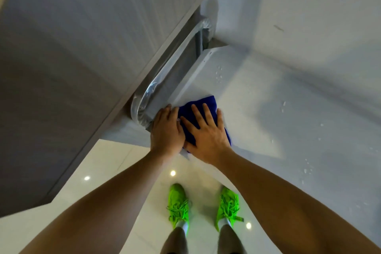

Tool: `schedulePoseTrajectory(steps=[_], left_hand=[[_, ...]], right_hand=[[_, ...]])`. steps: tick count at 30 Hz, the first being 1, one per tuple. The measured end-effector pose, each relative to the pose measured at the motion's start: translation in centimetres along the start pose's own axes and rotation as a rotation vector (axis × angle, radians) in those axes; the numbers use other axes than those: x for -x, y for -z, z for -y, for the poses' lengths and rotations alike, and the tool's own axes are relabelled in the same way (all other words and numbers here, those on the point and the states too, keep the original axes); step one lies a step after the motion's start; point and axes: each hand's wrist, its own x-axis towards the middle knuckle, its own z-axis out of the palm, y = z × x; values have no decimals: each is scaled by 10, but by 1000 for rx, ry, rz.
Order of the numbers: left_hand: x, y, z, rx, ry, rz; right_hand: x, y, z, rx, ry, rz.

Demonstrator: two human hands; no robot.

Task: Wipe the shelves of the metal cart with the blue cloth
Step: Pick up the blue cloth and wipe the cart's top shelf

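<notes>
The metal cart's top shelf (278,99) fills the right half of the view, pale and shiny, with water drops scattered on it. A blue cloth (203,102) lies folded at the shelf's near left corner. My right hand (206,134) presses flat on the cloth with fingers spread. My left hand (166,130) rests beside it at the shelf's corner, fingers together, touching the cloth's left edge and the base of the cart's handle (165,76), a plastic-wrapped curved metal tube.
A grey wall or cabinet panel (72,57) runs diagonally close along the handle side on the left. Below is a glossy white tiled floor (123,171) with my feet in bright green shoes (179,204) beside the cart's edge.
</notes>
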Motion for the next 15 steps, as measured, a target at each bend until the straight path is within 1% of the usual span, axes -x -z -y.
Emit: schedulePoseTrajectory(steps=[3, 7, 12, 15], left_hand=[[-15, -3, -1, 10, -19, -15], [-30, -9, 0, -74, -37, -43], [-44, -20, -8, -138, -44, -65], [-51, -32, -13, -160, -81, -67]], right_hand=[[-17, -3, -10, -7, -19, -38], [-44, -1, -29, 1, -71, -82], [-82, 8, -60, 24, -219, -91], [-104, 13, -80, 50, -298, -119]])
